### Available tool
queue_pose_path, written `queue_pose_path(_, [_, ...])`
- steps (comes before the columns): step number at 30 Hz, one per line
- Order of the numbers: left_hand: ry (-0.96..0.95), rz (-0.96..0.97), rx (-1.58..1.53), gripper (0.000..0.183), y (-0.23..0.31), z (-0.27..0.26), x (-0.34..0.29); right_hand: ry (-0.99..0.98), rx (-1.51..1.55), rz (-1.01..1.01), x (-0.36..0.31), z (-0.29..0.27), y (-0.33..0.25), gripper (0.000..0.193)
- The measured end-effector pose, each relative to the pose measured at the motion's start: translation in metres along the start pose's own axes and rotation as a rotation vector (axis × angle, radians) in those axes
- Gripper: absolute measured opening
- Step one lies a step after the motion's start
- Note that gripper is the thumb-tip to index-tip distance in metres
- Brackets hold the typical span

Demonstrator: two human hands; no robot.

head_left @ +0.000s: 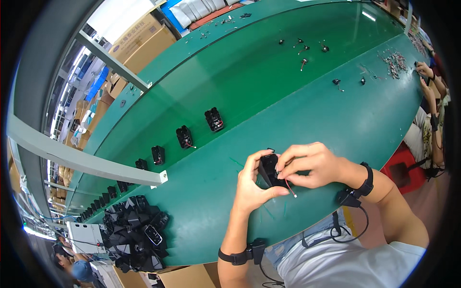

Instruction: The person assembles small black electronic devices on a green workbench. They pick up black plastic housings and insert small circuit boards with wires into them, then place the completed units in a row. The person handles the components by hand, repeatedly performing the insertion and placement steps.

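Note:
My left hand [252, 185] is wrapped around an open black plastic housing [267, 168], thumb along its near side and fingers at its far side. The housing is tilted just above the green bench top. My right hand [309, 165] reaches over it from the right, thumb and index finger pinched together at its inside. A small piece seems to be between those fingertips, but it is too hidden to name. From beneath them a thin red wire [291, 188] with a small white plug hangs over the housing's near edge.
A heap of black housings [134, 230] lies on the bench at left. Housings with parts inside [214, 119] line the green conveyor belt [249, 67]. Small wired parts [325, 48] lie farther along. A grey metal post [86, 153] crosses at left. Another person's hands [424, 72] work at far right.

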State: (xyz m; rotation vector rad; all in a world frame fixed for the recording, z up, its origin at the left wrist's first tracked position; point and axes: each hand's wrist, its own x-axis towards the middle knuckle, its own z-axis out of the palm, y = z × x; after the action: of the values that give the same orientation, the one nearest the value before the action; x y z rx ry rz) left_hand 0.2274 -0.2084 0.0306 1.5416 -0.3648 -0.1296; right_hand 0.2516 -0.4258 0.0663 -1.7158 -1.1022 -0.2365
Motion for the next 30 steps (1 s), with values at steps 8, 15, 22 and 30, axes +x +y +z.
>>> queue_pose_path(8, [-0.11,-0.116,-0.364,0.101,-0.006,0.001,-0.003,0.013,-0.08,-0.126,-0.002,0.005,-0.004,0.019])
queue_pose_path(15, [-0.113,-0.102,-0.393,0.104,-0.008,0.008,-0.001,0.064,-0.014,-0.015,-0.007,0.01,-0.006,0.018])
queue_pose_path(22, [-0.041,-0.09,-0.38,0.105,0.0,0.011,0.0,0.098,-0.116,-0.021,-0.004,0.011,-0.011,0.017])
queue_pose_path(30, [-0.049,-0.078,-0.363,0.11,-0.004,0.01,0.001,0.217,-0.059,-0.052,-0.004,0.014,-0.011,0.018])
